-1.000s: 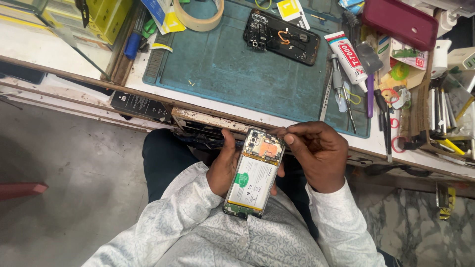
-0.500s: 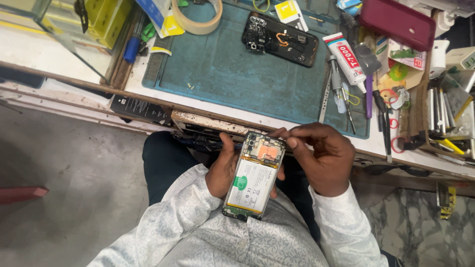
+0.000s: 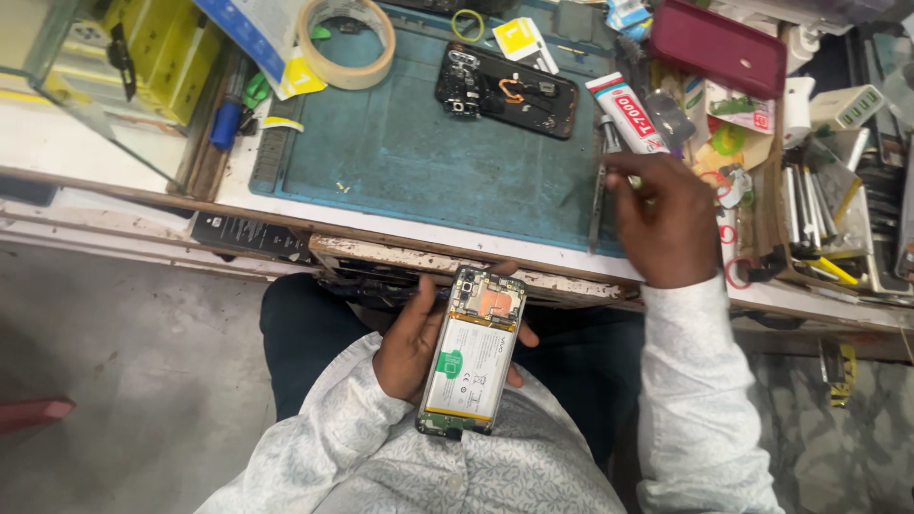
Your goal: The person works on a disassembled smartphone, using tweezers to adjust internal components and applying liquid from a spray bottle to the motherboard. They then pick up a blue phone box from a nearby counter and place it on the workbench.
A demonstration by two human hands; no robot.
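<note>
My left hand (image 3: 407,345) holds an opened phone (image 3: 471,366) over my lap, with its white battery and circuit board facing up. My right hand (image 3: 666,224) is up on the workbench, away from the phone, at the right edge of the teal mat (image 3: 419,143). Its fingertips rest among thin metal tools (image 3: 597,205) just below a white glue tube (image 3: 628,114). The back of the hand hides whether the fingers grip any of them.
A black phone back cover (image 3: 505,90) lies on the mat's far side. A tape roll (image 3: 347,43) sits at the back left beside yellow boxes (image 3: 162,48). A maroon case (image 3: 719,48), a white charger (image 3: 847,105) and cluttered small tools fill the right side.
My right hand has left the top of the phone and moved up and right onto the bench by the tools. My left hand still holds the phone in the same place.
</note>
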